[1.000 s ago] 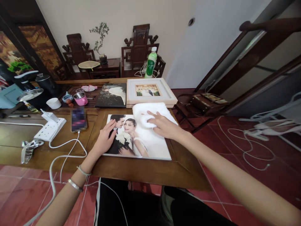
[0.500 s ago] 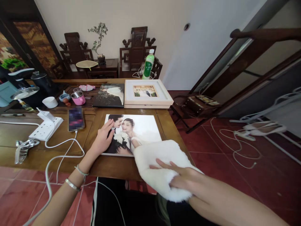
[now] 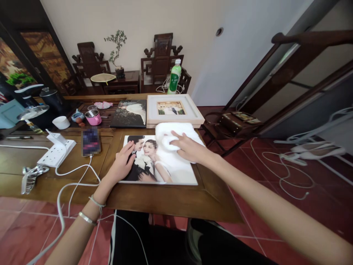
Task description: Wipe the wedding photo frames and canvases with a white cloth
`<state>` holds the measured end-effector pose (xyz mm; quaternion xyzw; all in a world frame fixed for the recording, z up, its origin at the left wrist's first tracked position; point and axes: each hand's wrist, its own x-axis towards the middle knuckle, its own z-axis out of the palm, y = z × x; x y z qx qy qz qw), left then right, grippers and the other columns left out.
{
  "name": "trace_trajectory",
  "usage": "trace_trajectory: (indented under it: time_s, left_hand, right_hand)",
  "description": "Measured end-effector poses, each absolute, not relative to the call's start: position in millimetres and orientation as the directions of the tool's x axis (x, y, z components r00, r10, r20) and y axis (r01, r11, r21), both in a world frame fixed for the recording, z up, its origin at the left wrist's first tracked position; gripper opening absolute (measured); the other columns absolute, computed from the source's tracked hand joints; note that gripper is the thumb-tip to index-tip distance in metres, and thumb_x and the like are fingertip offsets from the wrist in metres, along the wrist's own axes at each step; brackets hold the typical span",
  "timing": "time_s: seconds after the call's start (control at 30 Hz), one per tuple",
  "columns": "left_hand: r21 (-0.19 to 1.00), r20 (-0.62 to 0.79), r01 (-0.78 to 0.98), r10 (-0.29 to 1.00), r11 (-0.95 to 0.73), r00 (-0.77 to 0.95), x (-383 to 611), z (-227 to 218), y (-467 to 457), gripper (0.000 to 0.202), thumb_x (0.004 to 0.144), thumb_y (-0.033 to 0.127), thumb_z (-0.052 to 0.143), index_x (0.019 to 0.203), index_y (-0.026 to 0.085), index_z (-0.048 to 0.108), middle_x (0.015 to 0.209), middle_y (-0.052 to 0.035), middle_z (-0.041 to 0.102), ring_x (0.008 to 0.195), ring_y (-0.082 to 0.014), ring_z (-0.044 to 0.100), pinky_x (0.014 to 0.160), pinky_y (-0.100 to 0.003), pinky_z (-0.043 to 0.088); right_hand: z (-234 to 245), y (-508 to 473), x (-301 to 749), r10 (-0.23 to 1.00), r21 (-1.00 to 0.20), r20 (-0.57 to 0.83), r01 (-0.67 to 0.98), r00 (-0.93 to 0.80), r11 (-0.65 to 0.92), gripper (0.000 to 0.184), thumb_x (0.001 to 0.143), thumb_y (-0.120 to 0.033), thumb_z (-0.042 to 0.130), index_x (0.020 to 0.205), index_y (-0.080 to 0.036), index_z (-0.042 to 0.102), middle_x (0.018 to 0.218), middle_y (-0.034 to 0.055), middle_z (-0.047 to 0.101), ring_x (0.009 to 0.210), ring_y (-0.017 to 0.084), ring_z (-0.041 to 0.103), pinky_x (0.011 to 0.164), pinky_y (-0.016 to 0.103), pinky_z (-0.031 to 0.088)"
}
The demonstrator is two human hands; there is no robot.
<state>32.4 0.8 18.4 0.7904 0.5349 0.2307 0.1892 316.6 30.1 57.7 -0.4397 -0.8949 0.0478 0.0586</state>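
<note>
A large wedding photo print (image 3: 165, 171) lies flat on the wooden table (image 3: 171, 200) in front of me. My left hand (image 3: 121, 165) rests flat on the print's left part, fingers spread. My right hand (image 3: 187, 149) presses a fluffy white cloth (image 3: 172, 132) onto the print's far right corner, fingers curled over it. Behind the print lie a dark photo panel (image 3: 129, 113) and a white framed photo (image 3: 173, 109).
Left of the print sit a phone (image 3: 90, 141) on a charging cable, a white power strip (image 3: 56, 152), a pink cup (image 3: 93, 117) and a white bowl (image 3: 61, 122). A green bottle (image 3: 175, 75) stands behind. Cables lie on the red floor at right.
My right hand swept the white cloth from the print's far corner down past the near table edge, then back up to the far right corner. My left hand stayed put.
</note>
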Motion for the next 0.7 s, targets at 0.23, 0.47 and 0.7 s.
trace_trajectory:
  time_s: [0.23, 0.47, 0.7]
  left_hand:
    - [0.561, 0.198, 0.741, 0.929, -0.369, 0.312, 33, 15, 3, 0.047, 0.094, 0.032, 0.036, 0.138, 0.016, 0.043, 0.149, -0.0137, 0.037, 0.14, -0.0239, 0.029, 0.112, -0.047, 0.027]
    - [0.559, 0.17, 0.757, 0.941, -0.338, 0.294, 33, 15, 3, 0.046, 0.096, 0.031, 0.029, 0.138, 0.019, 0.042, 0.15, -0.0116, 0.035, 0.14, -0.0233, 0.029, 0.112, -0.049, 0.024]
    - [0.562, 0.169, 0.746, 0.933, -0.357, 0.319, 31, 16, 2, 0.045, 0.096, 0.029, 0.029, 0.139, 0.022, 0.039, 0.151, -0.011, 0.034, 0.14, -0.0232, 0.028, 0.112, -0.052, 0.024]
  right_hand:
    - [47, -18, 315, 0.771, -0.17, 0.094, 0.753, -0.629, 0.635, 0.049, 0.06, 0.005, 0.041, 0.096, -0.013, 0.069, 0.146, 0.0147, 0.04, 0.139, 0.036, 0.021, 0.105, 0.066, 0.025]
    - [74, -103, 321, 0.624, -0.231, -0.042, 0.615, -0.78, 0.754, 0.047, 0.057, 0.006, 0.04, 0.082, -0.019, 0.072, 0.144, 0.0064, 0.043, 0.138, 0.034, 0.024, 0.108, 0.063, 0.025]
    - [63, -46, 315, 0.715, -0.226, 0.039, 0.69, -0.698, 0.687, 0.053, 0.056, 0.005, 0.04, 0.094, -0.016, 0.07, 0.147, 0.0085, 0.038, 0.14, 0.031, 0.021, 0.111, 0.06, 0.021]
